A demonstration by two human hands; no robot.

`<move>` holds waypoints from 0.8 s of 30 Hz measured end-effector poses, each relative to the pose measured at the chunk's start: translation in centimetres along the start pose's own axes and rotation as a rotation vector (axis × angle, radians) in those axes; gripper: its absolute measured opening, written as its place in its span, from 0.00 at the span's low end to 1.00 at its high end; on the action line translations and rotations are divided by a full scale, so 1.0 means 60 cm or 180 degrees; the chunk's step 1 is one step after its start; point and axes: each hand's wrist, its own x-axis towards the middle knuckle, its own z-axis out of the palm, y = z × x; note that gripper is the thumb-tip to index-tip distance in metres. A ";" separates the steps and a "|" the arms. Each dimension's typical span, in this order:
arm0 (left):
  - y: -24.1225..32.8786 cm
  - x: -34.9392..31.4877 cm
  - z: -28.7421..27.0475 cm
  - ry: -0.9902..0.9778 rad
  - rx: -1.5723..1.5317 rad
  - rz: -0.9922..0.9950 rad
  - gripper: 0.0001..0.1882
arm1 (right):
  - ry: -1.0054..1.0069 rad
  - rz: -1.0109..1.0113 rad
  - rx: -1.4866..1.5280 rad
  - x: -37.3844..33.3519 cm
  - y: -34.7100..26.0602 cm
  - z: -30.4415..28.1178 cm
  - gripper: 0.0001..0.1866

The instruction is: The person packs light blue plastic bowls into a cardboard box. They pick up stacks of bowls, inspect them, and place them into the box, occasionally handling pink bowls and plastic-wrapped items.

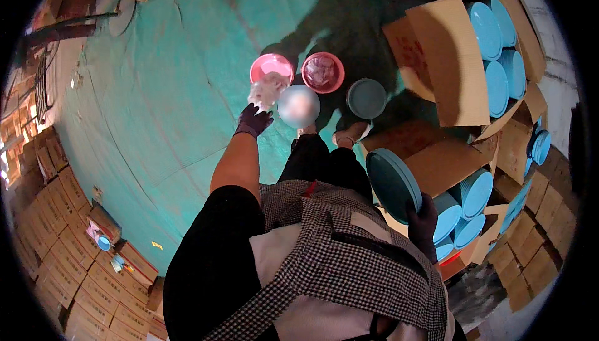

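Observation:
In a dark glove, my left hand [254,119] reaches forward with its fingers closed on a crumpled clear plastic bag [268,90]. The bag lies against the near side of a pink tub [271,66]. To its right is another pink tub [322,73] with crumpled clear plastic inside. A round pale blue piece [298,107], blurred in the middle, sits between the tubs and my feet. My right hand [424,219], gloved too, grips the edge of a round blue plastic piece with a rim [393,185], held tilted at my right side.
A round blue-grey tub [367,98] stands on the green floor sheet [175,91] by my right foot. Open cartons [458,60] at the right hold stacked blue round pieces [486,32]. Closed cartons [81,266] are piled at the lower left.

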 end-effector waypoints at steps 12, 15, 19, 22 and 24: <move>0.120 -0.097 -0.027 0.0340 -0.3483 0.0059 0.29 | 0.0741 -0.0269 0.1166 -0.098 0.003 0.027 0.20; 0.341 -0.246 -0.064 0.0423 -0.1350 0.2186 0.36 | 0.0611 -0.0221 0.0445 -0.132 0.011 -0.013 0.23; 0.545 -0.461 -0.094 0.0220 0.0698 0.4423 0.43 | 0.0476 -0.1307 0.0615 -0.145 -0.021 -0.057 0.24; 0.608 -0.480 -0.063 -0.0729 0.0231 0.3657 0.31 | 0.0595 -0.0932 0.0881 -0.180 0.018 -0.088 0.25; 0.619 -0.468 -0.024 -0.1138 -0.0034 0.3161 0.25 | 0.0818 -0.0832 0.1452 -0.221 0.068 -0.113 0.26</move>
